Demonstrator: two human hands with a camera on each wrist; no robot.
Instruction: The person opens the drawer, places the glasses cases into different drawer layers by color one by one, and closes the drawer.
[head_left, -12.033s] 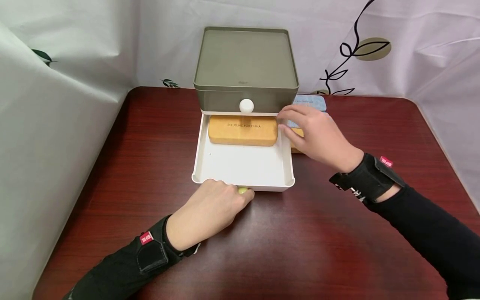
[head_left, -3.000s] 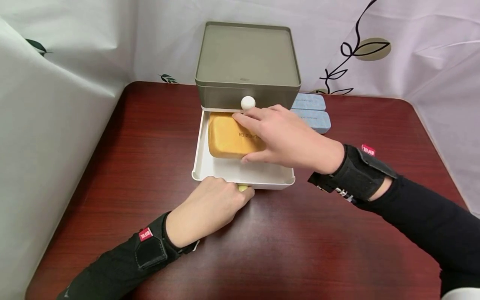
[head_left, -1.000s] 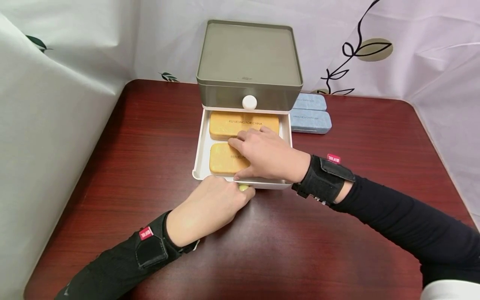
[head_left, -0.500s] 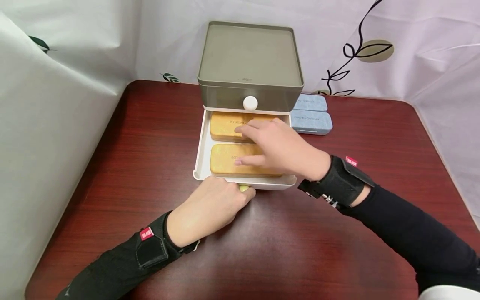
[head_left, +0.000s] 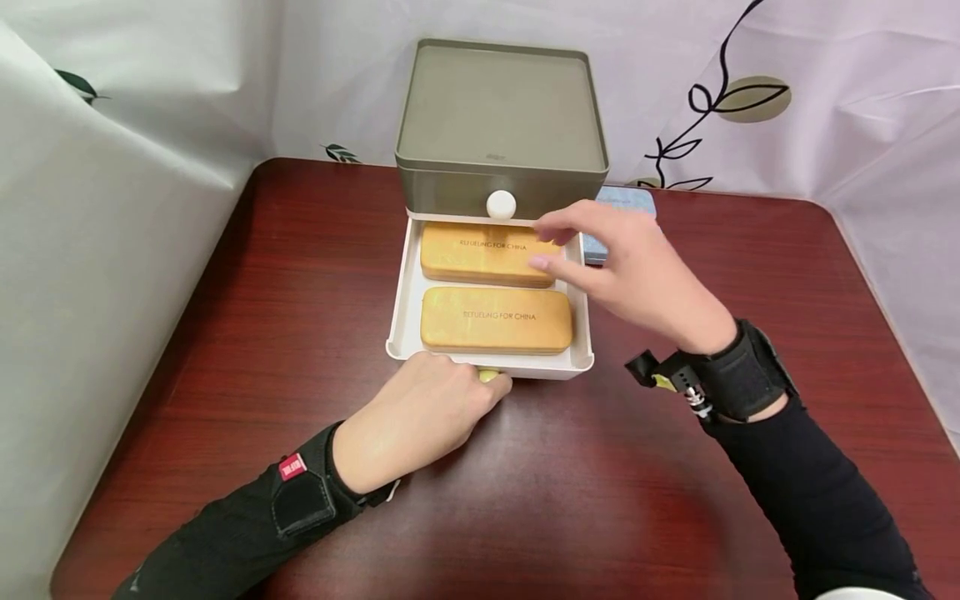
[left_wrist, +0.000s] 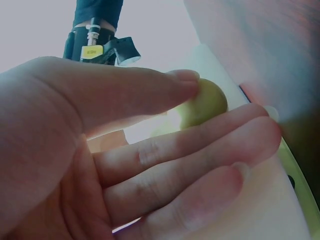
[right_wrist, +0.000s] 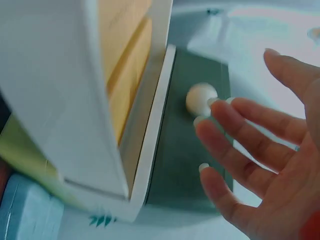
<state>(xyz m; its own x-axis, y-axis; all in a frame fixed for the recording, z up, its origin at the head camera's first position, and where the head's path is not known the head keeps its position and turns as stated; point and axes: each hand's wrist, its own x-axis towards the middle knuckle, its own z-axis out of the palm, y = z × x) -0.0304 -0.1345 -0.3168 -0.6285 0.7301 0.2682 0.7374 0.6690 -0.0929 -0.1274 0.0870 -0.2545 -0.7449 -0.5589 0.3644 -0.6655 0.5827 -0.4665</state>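
The left hand [head_left: 416, 417] pinches the yellow-green knob [left_wrist: 202, 102] of the white drawer [head_left: 402, 310]. Past its fingers lie two orange cases [head_left: 495, 319], filling the drawer. The right hand [head_left: 637, 271] hovers released above the drawer's right wall; blue cases [head_left: 626, 200] lie just beyond. Loading looks finished; closing likely calls for that hand to clear.

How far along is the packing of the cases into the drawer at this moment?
Done: two yellow cases lie side by side in the open white drawer. In hand: the left hand pinches the drawer's yellow-green knob; the right hand hovers open and empty above the drawer's right edge. Left: a blue case sits on the table behind that hand, and the drawer is not closed.
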